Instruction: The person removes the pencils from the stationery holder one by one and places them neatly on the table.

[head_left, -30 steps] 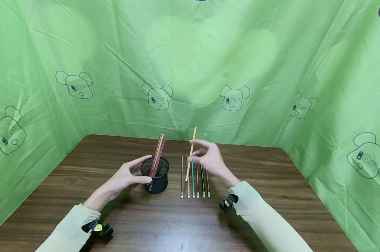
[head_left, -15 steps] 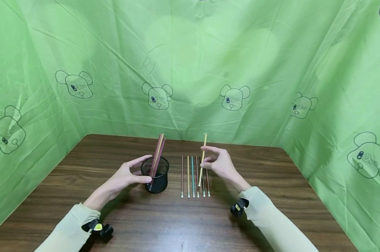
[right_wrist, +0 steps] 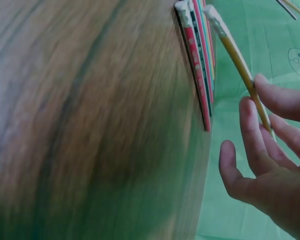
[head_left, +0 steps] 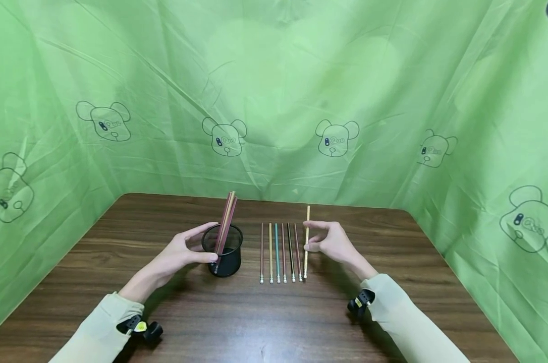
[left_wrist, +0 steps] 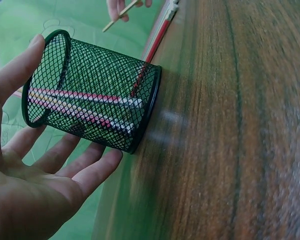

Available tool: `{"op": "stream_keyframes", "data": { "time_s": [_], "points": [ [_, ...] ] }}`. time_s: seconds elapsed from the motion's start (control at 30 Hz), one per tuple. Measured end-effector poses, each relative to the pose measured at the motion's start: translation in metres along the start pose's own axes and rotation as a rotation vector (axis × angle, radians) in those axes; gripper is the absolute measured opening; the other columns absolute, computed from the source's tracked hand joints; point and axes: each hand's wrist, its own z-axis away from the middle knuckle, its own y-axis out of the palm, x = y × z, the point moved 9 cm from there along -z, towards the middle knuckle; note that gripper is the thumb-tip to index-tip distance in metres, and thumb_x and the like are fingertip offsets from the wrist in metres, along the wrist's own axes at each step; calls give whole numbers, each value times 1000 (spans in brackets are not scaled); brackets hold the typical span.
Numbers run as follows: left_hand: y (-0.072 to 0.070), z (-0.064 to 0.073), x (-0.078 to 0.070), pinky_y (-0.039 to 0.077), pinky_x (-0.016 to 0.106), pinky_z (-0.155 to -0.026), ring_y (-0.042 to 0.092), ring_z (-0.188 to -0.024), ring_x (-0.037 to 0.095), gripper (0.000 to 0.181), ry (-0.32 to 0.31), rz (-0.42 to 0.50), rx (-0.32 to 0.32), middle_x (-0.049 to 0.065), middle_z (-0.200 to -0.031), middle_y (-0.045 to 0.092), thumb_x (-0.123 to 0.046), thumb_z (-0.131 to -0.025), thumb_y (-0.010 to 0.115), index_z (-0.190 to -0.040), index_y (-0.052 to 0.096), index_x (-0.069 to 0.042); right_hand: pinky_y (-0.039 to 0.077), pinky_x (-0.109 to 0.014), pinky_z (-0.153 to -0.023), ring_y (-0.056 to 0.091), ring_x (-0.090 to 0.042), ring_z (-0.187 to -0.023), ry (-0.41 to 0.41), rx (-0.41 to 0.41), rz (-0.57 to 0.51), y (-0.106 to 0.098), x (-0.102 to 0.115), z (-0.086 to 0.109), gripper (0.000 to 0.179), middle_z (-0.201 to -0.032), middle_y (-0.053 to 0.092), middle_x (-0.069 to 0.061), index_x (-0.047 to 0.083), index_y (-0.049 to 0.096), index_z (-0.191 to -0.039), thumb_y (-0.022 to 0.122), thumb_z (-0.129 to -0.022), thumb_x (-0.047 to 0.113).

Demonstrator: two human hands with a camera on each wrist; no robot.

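A black mesh pencil cup (head_left: 230, 264) stands upright on the table, with several pencils (head_left: 226, 217) leaning inside it, eraser ends down. My left hand (head_left: 176, 256) holds the cup from the left, its thumb and fingers on opposite sides, as the left wrist view shows around the mesh (left_wrist: 102, 65). Between thumb and fingertips, my right hand (head_left: 335, 246) pinches a yellow pencil (head_left: 306, 262), eraser end toward me. That pencil (right_wrist: 233, 47) is tilted and looks raised off the wood in the right wrist view. Just left of it, several pencils lie side by side, among them a blue-green one (head_left: 277, 252).
The brown wooden table (head_left: 256, 322) has a rounded far edge. Behind and beside it hangs a green curtain (head_left: 278, 171) printed with bear heads. Each sleeve carries a small black wrist camera, such as the right one (head_left: 360, 302).
My right hand has carried the yellow pencil rightward and down, from above the row's left part to beyond its right end. My left hand and the cup have stayed put.
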Motion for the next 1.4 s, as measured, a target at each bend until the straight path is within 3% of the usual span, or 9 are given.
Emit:
{"op": "stream_keyframes", "data": {
  "time_s": [0.1, 0.23, 0.5, 0.83, 0.9, 1.0, 1.13, 1.3, 1.4],
  "points": [
    [0, 0, 1, 48, 28, -99, 58, -133, 34, 86, -2, 0, 1, 20, -154, 52, -11, -89, 86, -163, 41, -14, 58, -34, -84, 77, -27, -88, 7, 28, 39, 0, -2, 2, 66, -125, 70, -28, -4, 62, -142, 86, -81, -6],
    [0, 0, 0, 48, 28, -100, 57, -134, 33, 86, -4, 2, 3, 19, -155, 51, -11, -89, 86, -163, 41, -14, 58, -39, -88, 77, -28, -89, 27, 60, 39, 2, -5, 3, 67, -138, 63, -27, -7, 60, -143, 85, -81, -9],
    [-1, 0, -3, 48, 28, -99, 59, -131, 36, 86, 10, -11, 0, 20, -157, 47, -12, -89, 86, -163, 42, -14, 58, -31, -81, 78, -29, -86, 81, 88, 10, 6, -15, -2, 68, -127, 69, -28, -7, 58, -144, 82, -80, -13],
    [1, -1, -3, 49, 29, -99, 60, -130, 35, 86, 15, 0, 7, 21, -156, 49, -11, -89, 86, -163, 41, -12, 56, -30, -79, 76, -21, -83, 122, 93, 54, 7, -24, -7, 66, -142, 59, -29, -5, 62, -142, 81, -80, -11],
    [1, -2, -2, 49, 29, -99, 60, -131, 36, 86, 14, 2, 8, 21, -156, 49, -11, -89, 86, -163, 41, -13, 56, -31, -80, 76, -24, -87, 120, 101, 54, 8, -24, -8, 65, -143, 59, -29, -6, 62, -142, 81, -80, -11],
    [1, -1, -2, 49, 29, -99, 59, -131, 36, 85, 11, 2, 7, 21, -155, 50, -11, -89, 86, -162, 42, -13, 54, -31, -84, 72, -29, -108, 124, 107, 70, 8, -24, -9, 65, -143, 60, -25, -5, 63, -141, 83, -80, -10],
    [0, 0, -1, 48, 28, -99, 58, -133, 34, 86, -1, -7, -1, 21, -151, 54, -12, -89, 86, -162, 42, -14, 50, -36, -93, 54, -32, -135, 140, 111, 116, 8, -25, -12, 63, -143, 63, -16, -2, 66, -140, 85, -80, -6],
    [0, 0, 0, 47, 29, -99, 57, -134, 33, 86, -11, -15, -6, 21, -150, 56, -13, -89, 86, -162, 42, -15, 45, -45, -105, 45, -34, -142, 164, 109, 167, 9, -27, -14, 64, -140, 67, -12, 2, 68, -139, 89, -78, -2],
    [0, 0, 0, 47, 29, -99, 56, -134, 33, 86, -11, -12, -5, 21, -150, 55, -13, -89, 86, -162, 42, -15, 49, -43, -101, 59, -32, -128, 161, 118, 175, 10, -28, -16, 65, -139, 67, -16, 0, 68, -138, 90, -77, -2]
  ]
}}
